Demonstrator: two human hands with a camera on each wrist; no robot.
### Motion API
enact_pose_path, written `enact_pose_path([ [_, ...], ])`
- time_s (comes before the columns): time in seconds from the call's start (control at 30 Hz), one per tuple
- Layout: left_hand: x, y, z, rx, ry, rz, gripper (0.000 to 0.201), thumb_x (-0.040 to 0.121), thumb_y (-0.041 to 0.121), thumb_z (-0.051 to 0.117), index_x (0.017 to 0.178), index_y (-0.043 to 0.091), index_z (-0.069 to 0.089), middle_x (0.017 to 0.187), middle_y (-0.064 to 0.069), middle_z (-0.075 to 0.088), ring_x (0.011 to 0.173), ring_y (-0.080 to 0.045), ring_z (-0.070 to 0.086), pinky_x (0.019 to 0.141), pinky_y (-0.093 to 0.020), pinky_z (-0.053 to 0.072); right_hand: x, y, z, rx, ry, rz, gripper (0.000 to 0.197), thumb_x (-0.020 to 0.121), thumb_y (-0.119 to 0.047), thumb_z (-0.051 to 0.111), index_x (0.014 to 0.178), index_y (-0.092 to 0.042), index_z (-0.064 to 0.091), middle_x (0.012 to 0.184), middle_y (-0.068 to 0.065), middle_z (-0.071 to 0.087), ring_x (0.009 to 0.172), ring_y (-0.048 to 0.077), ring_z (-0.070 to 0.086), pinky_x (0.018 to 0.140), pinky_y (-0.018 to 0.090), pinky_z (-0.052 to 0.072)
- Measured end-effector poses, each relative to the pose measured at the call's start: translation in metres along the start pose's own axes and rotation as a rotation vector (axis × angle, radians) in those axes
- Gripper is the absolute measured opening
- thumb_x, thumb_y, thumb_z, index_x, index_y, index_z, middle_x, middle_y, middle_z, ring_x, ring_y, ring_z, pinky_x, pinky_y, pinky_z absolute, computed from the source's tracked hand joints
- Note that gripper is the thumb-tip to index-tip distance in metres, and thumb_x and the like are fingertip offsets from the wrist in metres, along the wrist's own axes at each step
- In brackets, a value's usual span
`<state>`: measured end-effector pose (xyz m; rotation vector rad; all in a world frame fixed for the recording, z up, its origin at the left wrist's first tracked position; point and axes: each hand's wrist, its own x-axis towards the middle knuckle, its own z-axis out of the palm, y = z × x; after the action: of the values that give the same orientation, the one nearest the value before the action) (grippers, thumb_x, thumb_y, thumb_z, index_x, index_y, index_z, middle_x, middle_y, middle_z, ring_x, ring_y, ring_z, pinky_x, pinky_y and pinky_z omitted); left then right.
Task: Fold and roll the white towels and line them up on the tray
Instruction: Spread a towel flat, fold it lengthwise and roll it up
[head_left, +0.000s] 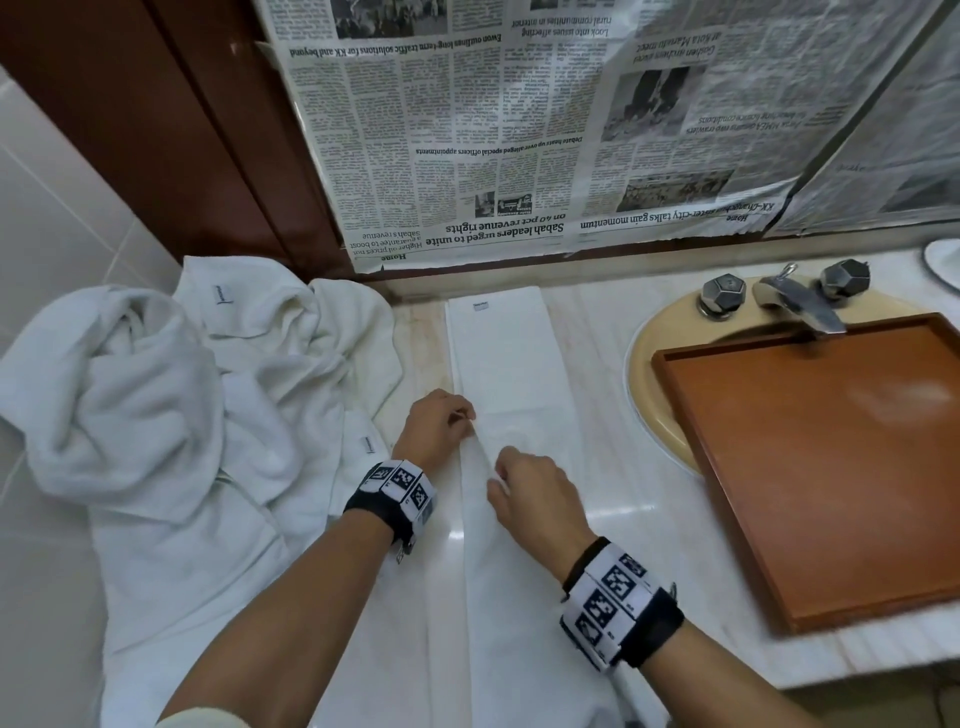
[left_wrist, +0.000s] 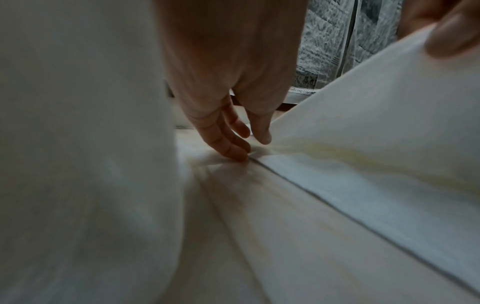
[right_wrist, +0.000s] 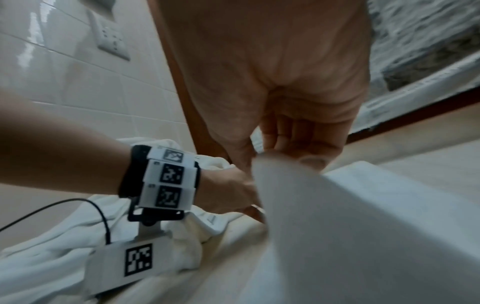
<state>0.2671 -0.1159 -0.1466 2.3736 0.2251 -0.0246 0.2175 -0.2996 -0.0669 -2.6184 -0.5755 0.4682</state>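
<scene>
Crumpled towels wait at left. Left hand, fingers straight, pins the folded towel to the bench — right hand pinches its lifted edge, likely squaring the fold. Tray sits bare.

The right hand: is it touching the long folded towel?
Touching. The right wrist view shows the right hand pinching a lifted edge of the folded towel.
</scene>
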Motion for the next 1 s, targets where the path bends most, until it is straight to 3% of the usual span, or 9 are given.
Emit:
enact_pose_path([
  [0.07,-0.002,-0.001,-0.002,0.012,0.005,-0.008,0.016,0.083,-0.001,0.065,0.088,0.012,0.074,0.1,-0.005,0.066,0.09,-0.017,0.063,0.088,-0.023,0.047,0.0,-0.012,0.014,0.011,-0.055,-0.019,0.015,0.099,-0.022,0.047,0.1,-0.009,0.052,0.093,0.01,0.06,0.079,0.027,0.055,0.063,0.032,0.039],
  [0.23,-0.008,-0.006,-0.007,0.041,0.013,-0.004,0.013,0.08,-0.003,0.066,0.082,0.009,0.07,0.095,-0.004,0.063,0.086,-0.021,0.063,0.086,-0.032,0.053,-0.005,-0.015,0.058,0.108,-0.199,0.077,0.02,0.092,-0.016,0.051,0.11,-0.007,0.047,0.098,0.014,0.059,0.083,0.032,0.058,0.068,0.038,0.05],
  [0.43,-0.01,-0.004,-0.003,0.054,0.005,-0.06,0.011,0.082,-0.002,0.06,0.084,0.005,0.068,0.098,-0.006,0.06,0.087,-0.023,0.06,0.08,-0.026,0.048,-0.012,-0.013,0.073,0.037,-0.194,0.089,0.026,0.093,-0.012,0.046,0.118,-0.009,0.039,0.097,0.015,0.061,0.07,0.029,0.049,0.058,0.034,0.039],
  [0.63,-0.019,-0.002,0.009,0.052,0.043,-0.167,0.022,0.089,0.027,0.067,0.097,0.008,0.061,0.102,-0.003,0.054,0.089,-0.021,0.056,0.082,-0.033,0.05,-0.017,0.007,0.047,0.102,-0.376,0.033,0.031,0.092,-0.032,0.058,0.114,-0.01,0.054,0.103,0.012,0.061,0.088,0.028,0.062,0.078,0.037,0.054],
  [0.7,-0.021,-0.005,0.012,0.037,0.062,-0.168,0.019,0.091,0.021,0.066,0.103,0.007,0.06,0.108,-0.006,0.054,0.094,-0.024,0.058,0.086,-0.037,0.05,-0.009,0.017,0.032,0.202,-0.307,0.005,0.025,0.092,-0.034,0.059,0.104,-0.012,0.063,0.094,0.007,0.066,0.083,0.022,0.064,0.078,0.035,0.055],
  [0.77,-0.022,-0.004,0.018,0.028,0.104,-0.105,0.02,0.092,0.009,0.059,0.111,0.004,0.06,0.119,-0.01,0.053,0.102,-0.028,0.057,0.091,-0.038,0.048,0.009,0.031,0.022,0.205,-0.065,-0.037,0.023,0.096,-0.032,0.053,0.104,-0.012,0.063,0.093,0.004,0.067,0.084,0.021,0.063,0.077,0.036,0.053],
  [0.87,-0.024,0.008,0.036,0.129,0.095,-0.013,0.041,0.099,0.018,0.048,0.139,0.008,0.05,0.147,-0.012,0.043,0.133,-0.033,0.041,0.109,-0.042,0.036,0.047,0.052,0.024,-0.006,0.182,-0.156,0.046,0.098,-0.036,0.033,0.127,-0.009,0.057,0.122,0.007,0.062,0.112,0.026,0.058,0.089,0.039,0.049],
  [0.93,-0.026,0.015,0.049,0.243,-0.016,-0.044,0.053,0.104,0.034,0.029,0.155,0.022,0.028,0.164,-0.001,0.019,0.15,-0.029,0.015,0.119,-0.048,0.02,0.07,0.061,0.03,-0.109,0.035,-0.152,0.067,0.097,-0.045,0.013,0.148,-0.011,0.039,0.152,0.008,0.041,0.14,0.028,0.038,0.11,0.045,0.035],
  [1.0,-0.026,0.016,0.058,0.364,-0.098,-0.1,0.055,0.105,0.042,0.014,0.159,0.035,0.005,0.166,0.013,-0.005,0.153,-0.025,-0.005,0.122,-0.052,0.005,0.084,0.075,0.037,-0.23,-0.112,-0.139,0.074,0.093,-0.052,-0.005,0.158,-0.021,0.011,0.165,-0.004,0.007,0.152,0.021,0.005,0.122,0.045,0.01],
])
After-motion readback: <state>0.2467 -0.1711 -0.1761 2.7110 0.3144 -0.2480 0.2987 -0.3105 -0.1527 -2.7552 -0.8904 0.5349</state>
